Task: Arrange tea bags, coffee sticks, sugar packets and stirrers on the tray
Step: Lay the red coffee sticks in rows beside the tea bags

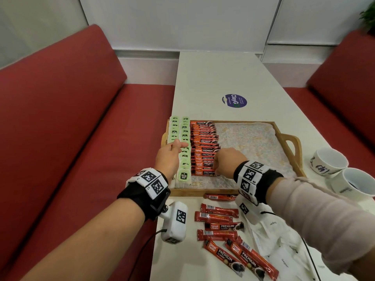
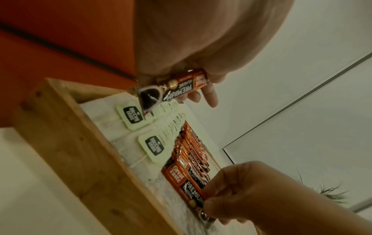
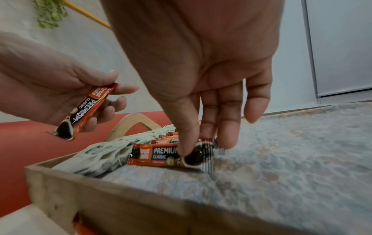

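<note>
Loose coffee sticks (image 1: pixel 219 220) lie nearest the viewer, scattered on the white table (image 1: pixel 213 78) in front of the wooden tray (image 1: pixel 203 192), with white sugar packets (image 1: pixel 282 258) piled just to their right. Inside the tray, two rows of green-tagged tea bags (image 1: pixel 183 142) run along the left edge; beside them a row of coffee sticks (image 1: pixel 205 147) overlaps front to back, each stick's long axis lying left to right.

At the near end of that row, the right hand (image 1: pixel 227 162) pinches the front coffee stick (image 3: pixel 159 156) by its right end, thumb and fingertips curled onto it, pressing it down onto the tray's patterned liner (image 1: pixel 253 142).

Above the tea bags, the left hand (image 1: pixel 169 155) holds a spare coffee stick (image 2: pixel 177 86) between thumb and fingers, tilted, one end pointing down toward the tea bags. This hand is the nearer one to the row's left ends. The open gap for the spare stick appears to lie at the tray's near edge, toward the viewer from the right fingers.

Two white cups (image 1: pixel 341 173) stand right of the tray.
</note>
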